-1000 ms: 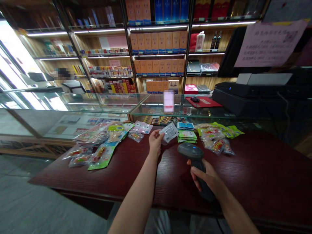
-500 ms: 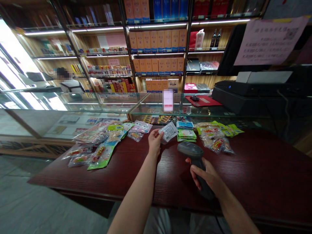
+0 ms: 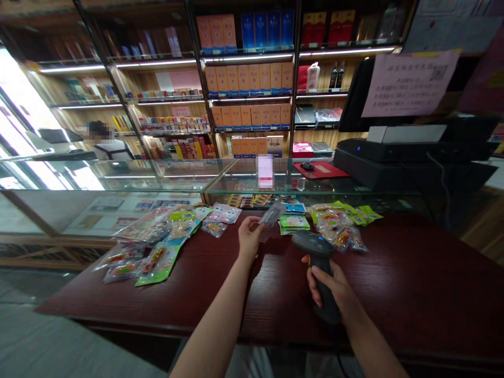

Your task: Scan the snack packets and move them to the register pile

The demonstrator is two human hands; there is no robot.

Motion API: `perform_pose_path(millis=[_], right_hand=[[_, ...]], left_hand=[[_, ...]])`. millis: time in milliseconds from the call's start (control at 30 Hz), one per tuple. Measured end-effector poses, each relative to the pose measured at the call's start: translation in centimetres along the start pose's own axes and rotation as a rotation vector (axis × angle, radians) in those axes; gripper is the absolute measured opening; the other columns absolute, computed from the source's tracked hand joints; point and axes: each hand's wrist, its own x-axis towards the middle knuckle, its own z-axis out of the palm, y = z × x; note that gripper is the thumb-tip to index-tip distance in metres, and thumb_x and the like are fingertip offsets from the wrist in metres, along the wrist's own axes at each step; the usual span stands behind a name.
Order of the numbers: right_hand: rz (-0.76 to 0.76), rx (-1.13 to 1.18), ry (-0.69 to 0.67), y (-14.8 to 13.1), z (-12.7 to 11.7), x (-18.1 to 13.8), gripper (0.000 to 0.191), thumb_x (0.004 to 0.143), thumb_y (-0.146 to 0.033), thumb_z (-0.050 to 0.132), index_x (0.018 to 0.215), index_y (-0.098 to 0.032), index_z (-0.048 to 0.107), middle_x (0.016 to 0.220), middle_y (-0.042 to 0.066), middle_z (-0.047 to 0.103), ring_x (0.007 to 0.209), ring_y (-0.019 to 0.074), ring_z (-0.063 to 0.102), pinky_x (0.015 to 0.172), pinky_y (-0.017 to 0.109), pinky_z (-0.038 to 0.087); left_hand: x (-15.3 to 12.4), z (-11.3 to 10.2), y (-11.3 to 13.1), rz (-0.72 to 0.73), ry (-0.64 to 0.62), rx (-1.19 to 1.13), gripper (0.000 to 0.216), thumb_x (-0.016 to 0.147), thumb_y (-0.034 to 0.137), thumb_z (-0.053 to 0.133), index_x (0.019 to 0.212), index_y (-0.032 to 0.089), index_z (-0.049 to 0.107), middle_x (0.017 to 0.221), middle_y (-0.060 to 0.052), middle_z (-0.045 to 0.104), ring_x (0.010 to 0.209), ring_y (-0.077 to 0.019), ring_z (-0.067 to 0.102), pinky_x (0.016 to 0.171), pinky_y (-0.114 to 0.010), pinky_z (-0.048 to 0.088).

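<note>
My left hand pinches the edge of a small clear plastic packet, held tilted above the dark red table. What is inside the packet is too blurred to name. My right hand is wrapped round the grip of a black barcode scanner, a finger at its trigger. A small blue light shows on top of the scanner, whose head faces left toward the packet. Just beyond, between the two hands, lie stacked green packets and a blue packet.
Snack packets cover the table's left side, with another pile at the right. A glass display counter runs behind, bearing a blurred upright screen. A monitor stands back right. A person is far left.
The packet in my left hand has tipped, so its printed face shows less. A blue light now shows on the scanner. The whole view has shifted slightly.
</note>
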Motion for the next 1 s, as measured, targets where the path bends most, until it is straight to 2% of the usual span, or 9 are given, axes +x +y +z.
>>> perform_pose_path(millis=[100,200,333,467,600,700,867,1000], right_hand=[[-0.019,0.053,0.023,-0.1,-0.1,0.0,0.035,0.077,-0.04,0.076,0.1,-0.019,0.061,0.056,-0.006,0.059,0.034,0.0066,0.05,0.03,0.015,0.04],[-0.035,0.092,0.046,-0.2,-0.1,0.0,0.034,0.078,-0.04,0.076,0.1,-0.018,0.062,0.056,-0.006,0.059,0.035,0.0066,0.05,0.031,0.015,0.04],[-0.066,0.119,0.072,-0.3,-0.1,0.1,0.032,0.079,-0.039,0.075,0.1,-0.019,0.061,0.056,-0.006,0.058,0.036,0.0067,0.049,0.032,0.015,0.04],[-0.071,0.125,0.091,-0.4,-0.2,0.2,0.031,0.078,-0.038,0.076,0.098,-0.02,0.059,0.056,-0.006,0.059,0.036,0.0078,0.049,0.031,0.016,0.04],[-0.051,0.133,0.115,-0.5,-0.1,0.2,0.032,0.077,-0.038,0.076,0.098,-0.021,0.058,0.058,-0.006,0.059,0.037,0.0085,0.049,0.033,0.018,0.039],[-0.044,0.123,0.126,-0.6,-0.1,0.2,0.033,0.077,-0.039,0.076,0.098,-0.021,0.059,0.058,-0.006,0.057,0.038,0.0082,0.047,0.033,0.018,0.038],[-0.039,0.123,0.109,-0.7,0.0,0.1,0.032,0.079,-0.037,0.075,0.101,-0.02,0.059,0.058,-0.006,0.057,0.039,0.0073,0.047,0.034,0.017,0.038],[-0.034,0.109,0.108,-0.7,0.0,-0.2,0.034,0.078,-0.04,0.075,0.102,-0.019,0.061,0.056,-0.006,0.057,0.038,0.0079,0.047,0.033,0.018,0.039]], left_hand=[[0.5,1.0,0.5,0.14,-0.058,0.187,0.019,0.073,0.019,0.067,0.091,0.018,0.072,0.093,-0.006,0.073,0.088,-0.0188,0.068,0.085,-0.035,0.053],[1.4,2.4,0.5,0.282,-0.147,0.346,0.021,0.076,0.012,0.062,0.09,0.022,0.075,0.093,-0.005,0.074,0.09,-0.018,0.068,0.088,-0.035,0.053],[2.5,4.1,-0.8,0.396,-0.211,0.492,0.027,0.077,0.005,0.061,0.09,0.023,0.075,0.097,-0.005,0.073,0.094,-0.0173,0.067,0.09,-0.036,0.053],[2.9,4.9,-2.7,0.395,-0.274,0.541,0.031,0.073,-0.002,0.06,0.086,0.021,0.075,0.101,-0.007,0.073,0.096,-0.0188,0.067,0.092,-0.039,0.053],[2.4,4.8,-3.4,0.374,-0.362,0.613,0.037,0.07,-0.004,0.056,0.087,0.022,0.075,0.105,-0.008,0.072,0.101,-0.0218,0.065,0.095,-0.043,0.051],[2.0,4.7,-3.2,0.368,-0.396,0.672,0.039,0.069,-0.003,0.055,0.09,0.023,0.075,0.105,-0.007,0.072,0.104,-0.0229,0.064,0.098,-0.044,0.048],[1.5,4.6,-2.5,0.377,-0.355,0.652,0.04,0.072,0.0,0.055,0.098,0.023,0.074,0.11,-0.008,0.07,0.108,-0.0232,0.061,0.1,-0.043,0.046],[1.1,4.0,-1.1,0.375,-0.324,0.665,0.031,0.077,0.009,0.059,0.101,0.024,0.073,0.103,-0.008,0.07,0.099,-0.0226,0.062,0.093,-0.039,0.047]])
